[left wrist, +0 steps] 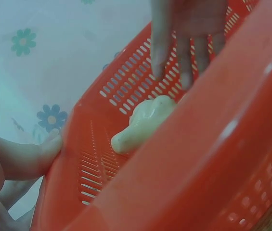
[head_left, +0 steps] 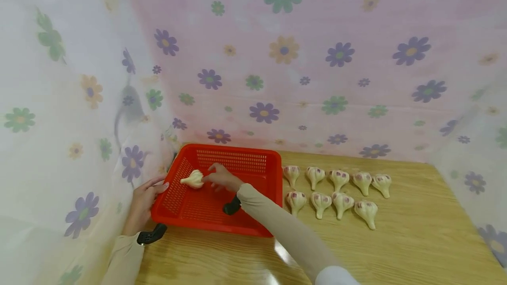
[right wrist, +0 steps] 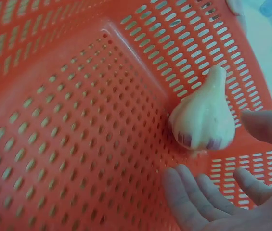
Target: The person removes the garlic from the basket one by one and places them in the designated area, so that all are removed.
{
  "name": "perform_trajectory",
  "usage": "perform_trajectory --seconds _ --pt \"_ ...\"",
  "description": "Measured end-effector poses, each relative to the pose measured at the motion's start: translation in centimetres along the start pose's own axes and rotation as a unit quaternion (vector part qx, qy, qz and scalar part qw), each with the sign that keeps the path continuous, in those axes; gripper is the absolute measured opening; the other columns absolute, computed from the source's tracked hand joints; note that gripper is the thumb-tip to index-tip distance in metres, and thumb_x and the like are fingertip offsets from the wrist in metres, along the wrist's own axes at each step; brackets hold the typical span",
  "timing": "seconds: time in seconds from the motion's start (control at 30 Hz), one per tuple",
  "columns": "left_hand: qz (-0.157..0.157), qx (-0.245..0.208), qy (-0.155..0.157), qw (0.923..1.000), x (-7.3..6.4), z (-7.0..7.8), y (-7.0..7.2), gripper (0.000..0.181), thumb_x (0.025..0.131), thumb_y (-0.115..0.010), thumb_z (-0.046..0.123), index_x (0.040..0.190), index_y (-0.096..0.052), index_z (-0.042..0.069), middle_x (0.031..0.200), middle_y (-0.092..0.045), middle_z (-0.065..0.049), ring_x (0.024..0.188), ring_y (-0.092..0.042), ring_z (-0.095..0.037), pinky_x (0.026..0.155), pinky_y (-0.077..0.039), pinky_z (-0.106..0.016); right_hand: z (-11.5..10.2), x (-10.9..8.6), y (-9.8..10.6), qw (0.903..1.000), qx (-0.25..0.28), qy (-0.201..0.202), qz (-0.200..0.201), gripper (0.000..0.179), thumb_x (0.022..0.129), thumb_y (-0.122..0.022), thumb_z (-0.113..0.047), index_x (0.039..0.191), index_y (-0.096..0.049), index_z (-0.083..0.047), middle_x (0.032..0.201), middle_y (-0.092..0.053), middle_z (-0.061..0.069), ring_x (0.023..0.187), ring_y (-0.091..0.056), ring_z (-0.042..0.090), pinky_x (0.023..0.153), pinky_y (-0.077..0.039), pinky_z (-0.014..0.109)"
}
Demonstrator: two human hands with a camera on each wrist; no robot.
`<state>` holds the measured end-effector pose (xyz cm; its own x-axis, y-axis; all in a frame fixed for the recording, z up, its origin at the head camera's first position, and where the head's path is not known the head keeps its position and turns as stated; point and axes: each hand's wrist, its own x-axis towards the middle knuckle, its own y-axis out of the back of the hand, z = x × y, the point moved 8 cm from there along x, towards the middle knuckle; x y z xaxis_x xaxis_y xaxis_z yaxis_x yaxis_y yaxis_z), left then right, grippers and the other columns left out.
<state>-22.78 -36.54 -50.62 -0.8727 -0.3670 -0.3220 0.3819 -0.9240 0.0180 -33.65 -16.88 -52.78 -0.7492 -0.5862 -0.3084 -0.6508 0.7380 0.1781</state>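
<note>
A red plastic basket [head_left: 222,227] with slotted walls stands on the table. My left hand [head_left: 143,201] holds its left rim, thumb on the edge and fingers outside, as the left wrist view also shows. Inside the basket, toward its left end, lies one garlic bulb [head_left: 194,179], whitish with purple marks visible in the right wrist view. My right hand [head_left: 222,178] reaches into the basket just right of this bulb. Its fingers [right wrist: 213,195] and thumb are spread apart around the bulb's root end, and a gap shows between them and the garlic [right wrist: 205,115].
Right of the basket, several garlic bulbs [head_left: 321,201] lie in two rows on the wood-grain table [head_left: 428,223]. Flower-patterned sheeting [head_left: 301,100] hangs behind the table and along both sides, close to the basket's left end.
</note>
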Motion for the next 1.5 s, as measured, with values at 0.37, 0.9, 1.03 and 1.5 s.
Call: perform_trajectory --seconds 0.37,0.9,1.03,1.5 --pt "0.011 0.002 0.002 0.9999 0.3 -0.6 -0.5 0.054 0.090 -0.063 0.014 0.140 -0.045 0.004 0.088 -0.064 0.008 0.080 -0.063 -0.013 0.071 -0.054 -0.031 -0.3 1.0 -1.1 0.9994 0.027 -0.012 0.020 0.059 0.089 -0.066 -0.024 0.135 -0.039 0.001 0.103 -0.055 0.012 0.094 -0.060 0.036 0.079 -0.052 0.045" --pt "0.019 -0.002 0.003 0.9998 0.6 -0.4 -0.4 0.054 0.089 -0.064 0.013 0.139 -0.047 0.005 0.087 -0.064 0.009 0.079 -0.063 -0.012 0.069 -0.054 -0.029 -0.3 1.4 -3.1 0.9981 0.003 -0.017 0.059 0.035 0.081 -0.074 -0.013 0.109 -0.057 -0.002 0.106 -0.055 0.008 0.086 -0.059 0.023 0.077 -0.053 0.043" --pt "0.024 0.000 0.003 0.9997 0.7 -0.4 -0.3 0.054 0.089 -0.065 0.013 0.138 -0.047 0.004 0.085 -0.064 0.010 0.078 -0.063 -0.010 0.070 -0.053 -0.027 -0.4 1.2 -3.8 0.9992 -0.004 -0.013 0.037 0.027 0.081 -0.074 -0.013 0.098 -0.055 -0.006 0.097 -0.054 0.006 0.078 -0.055 0.022 0.076 -0.053 0.045" --pt "0.034 0.003 -0.009 0.9994 0.7 -0.5 0.3 0.050 0.089 -0.063 0.011 0.137 -0.049 0.003 0.086 -0.065 0.008 0.079 -0.063 -0.010 0.070 -0.054 -0.027 -0.8 0.6 -6.2 0.9981 0.000 -0.028 -0.055 0.021 0.077 -0.075 -0.008 0.090 -0.059 -0.005 0.088 -0.057 0.009 0.071 -0.058 0.023 0.069 -0.054 0.046"
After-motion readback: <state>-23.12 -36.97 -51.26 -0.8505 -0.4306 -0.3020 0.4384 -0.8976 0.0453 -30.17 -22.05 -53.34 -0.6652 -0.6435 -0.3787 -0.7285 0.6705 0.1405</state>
